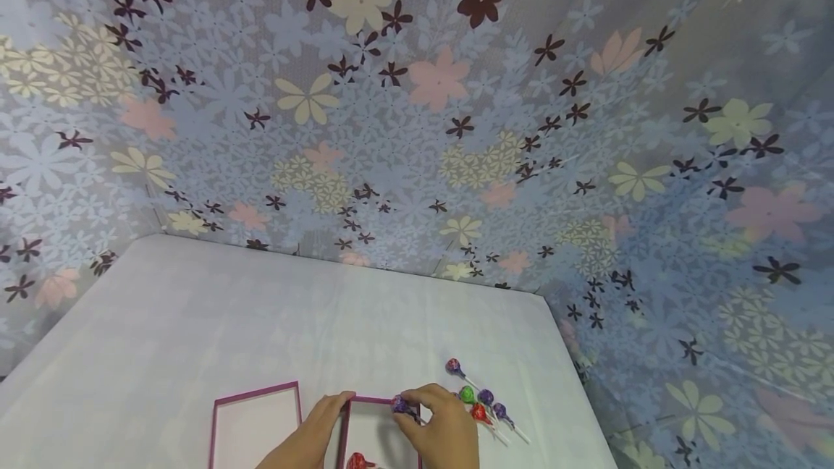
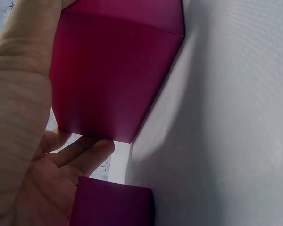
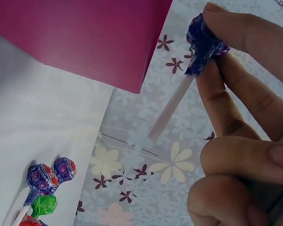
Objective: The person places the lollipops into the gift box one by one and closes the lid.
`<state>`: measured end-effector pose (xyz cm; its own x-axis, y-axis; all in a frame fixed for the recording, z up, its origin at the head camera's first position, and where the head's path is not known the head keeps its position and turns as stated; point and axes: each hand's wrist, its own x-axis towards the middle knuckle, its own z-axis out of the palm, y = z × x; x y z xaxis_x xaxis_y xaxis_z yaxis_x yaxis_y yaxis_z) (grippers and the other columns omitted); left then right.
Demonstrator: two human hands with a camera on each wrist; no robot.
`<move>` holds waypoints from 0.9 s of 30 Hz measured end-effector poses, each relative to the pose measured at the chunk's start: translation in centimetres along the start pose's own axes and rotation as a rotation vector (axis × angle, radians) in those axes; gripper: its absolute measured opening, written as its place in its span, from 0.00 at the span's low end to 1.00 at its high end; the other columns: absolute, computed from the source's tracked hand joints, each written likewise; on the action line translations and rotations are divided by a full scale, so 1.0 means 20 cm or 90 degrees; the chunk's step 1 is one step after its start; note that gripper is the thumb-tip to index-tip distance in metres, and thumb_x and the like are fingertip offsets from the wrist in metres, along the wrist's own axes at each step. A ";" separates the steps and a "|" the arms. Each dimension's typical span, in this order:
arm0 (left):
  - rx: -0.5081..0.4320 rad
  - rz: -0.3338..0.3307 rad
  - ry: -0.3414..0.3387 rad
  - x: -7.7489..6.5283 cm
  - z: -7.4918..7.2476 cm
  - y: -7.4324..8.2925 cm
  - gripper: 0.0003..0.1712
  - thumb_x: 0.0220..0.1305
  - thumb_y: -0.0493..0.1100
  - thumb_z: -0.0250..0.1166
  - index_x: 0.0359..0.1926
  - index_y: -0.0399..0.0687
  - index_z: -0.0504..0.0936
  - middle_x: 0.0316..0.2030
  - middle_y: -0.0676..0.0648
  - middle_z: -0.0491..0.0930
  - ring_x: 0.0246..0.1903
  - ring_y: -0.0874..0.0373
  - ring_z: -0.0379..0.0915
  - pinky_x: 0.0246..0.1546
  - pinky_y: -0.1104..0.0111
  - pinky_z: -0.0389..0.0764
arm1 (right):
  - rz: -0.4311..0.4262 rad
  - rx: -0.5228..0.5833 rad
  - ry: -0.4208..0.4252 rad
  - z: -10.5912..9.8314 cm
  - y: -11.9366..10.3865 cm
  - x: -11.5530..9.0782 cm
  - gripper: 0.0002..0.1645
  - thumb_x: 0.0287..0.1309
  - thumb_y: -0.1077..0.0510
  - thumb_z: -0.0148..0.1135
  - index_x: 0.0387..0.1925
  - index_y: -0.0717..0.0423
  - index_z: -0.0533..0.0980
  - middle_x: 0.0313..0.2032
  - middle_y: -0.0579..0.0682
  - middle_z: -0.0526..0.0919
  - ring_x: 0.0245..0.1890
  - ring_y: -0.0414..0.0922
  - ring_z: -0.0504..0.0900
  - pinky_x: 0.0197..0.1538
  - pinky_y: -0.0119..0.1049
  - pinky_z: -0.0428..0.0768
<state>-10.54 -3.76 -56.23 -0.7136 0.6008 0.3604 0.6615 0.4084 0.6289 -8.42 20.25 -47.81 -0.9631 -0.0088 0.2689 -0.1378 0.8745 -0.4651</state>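
Observation:
My right hand [image 1: 446,429] pinches a lollipop [image 3: 203,44] in a purple-blue wrapper between thumb and fingers. Its white stick points down and left in the right wrist view. In the head view this lollipop is over the far right part of an open magenta-edged box [image 1: 346,429] with a white inside. A red-wrapped lollipop [image 1: 356,461] lies in the box, cut off by the frame. At the box's left side, my left hand [image 1: 309,434] holds the wall, fingertips at the far left corner. The left wrist view shows its fingers [image 2: 92,157] around the end of the magenta wall.
A second shallow magenta-edged tray [image 1: 257,425] stands to the left on the white table [image 1: 293,324]. Right of my right hand lie several lollipops, among them a green one [image 1: 467,394], a red one [image 1: 480,412] and a purple one [image 1: 453,365]. Flowered cloth [image 1: 391,165] hangs behind the table.

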 end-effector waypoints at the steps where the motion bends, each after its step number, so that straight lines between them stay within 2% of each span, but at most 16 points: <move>1: -0.002 -0.004 -0.002 0.00 0.00 0.00 0.64 0.50 0.69 0.75 0.70 0.29 0.55 0.58 0.35 0.68 0.59 0.46 0.68 0.55 0.56 0.81 | -0.003 0.001 0.001 0.00 0.00 0.00 0.14 0.41 0.48 0.83 0.34 0.37 0.88 0.33 0.28 0.84 0.36 0.38 0.85 0.38 0.35 0.83; 6: -0.010 -0.022 -0.010 0.00 -0.01 0.01 0.64 0.51 0.69 0.74 0.70 0.30 0.55 0.59 0.35 0.68 0.59 0.45 0.67 0.55 0.55 0.81 | -0.013 0.009 -0.007 0.01 -0.01 0.00 0.14 0.41 0.48 0.83 0.34 0.37 0.88 0.33 0.28 0.84 0.35 0.37 0.85 0.36 0.32 0.82; 12: -0.003 0.003 0.010 0.00 0.00 0.01 0.64 0.51 0.71 0.72 0.70 0.29 0.55 0.59 0.35 0.68 0.59 0.46 0.67 0.55 0.56 0.81 | -0.012 0.025 -0.066 0.01 -0.02 0.00 0.13 0.42 0.48 0.82 0.34 0.38 0.88 0.32 0.29 0.83 0.32 0.36 0.83 0.32 0.29 0.79; 20: -0.017 -0.021 0.003 0.00 0.00 0.02 0.66 0.48 0.69 0.75 0.70 0.30 0.55 0.59 0.36 0.68 0.59 0.47 0.67 0.54 0.56 0.82 | -0.103 0.007 -0.093 0.05 -0.02 -0.01 0.14 0.44 0.49 0.82 0.35 0.43 0.89 0.32 0.31 0.84 0.31 0.31 0.82 0.33 0.28 0.81; 27: -0.023 -0.023 -0.001 -0.01 0.00 0.02 0.65 0.49 0.69 0.75 0.71 0.30 0.54 0.60 0.35 0.67 0.60 0.46 0.66 0.53 0.56 0.82 | -0.122 0.011 -0.123 0.06 -0.05 0.00 0.14 0.46 0.48 0.80 0.37 0.44 0.89 0.32 0.31 0.83 0.28 0.27 0.78 0.29 0.24 0.77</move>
<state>-10.17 -3.62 -56.08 -0.7363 0.5872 0.3361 0.6267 0.4048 0.6659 -8.59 18.88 -48.38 -0.9451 -0.2676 0.1877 -0.3243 0.8396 -0.4357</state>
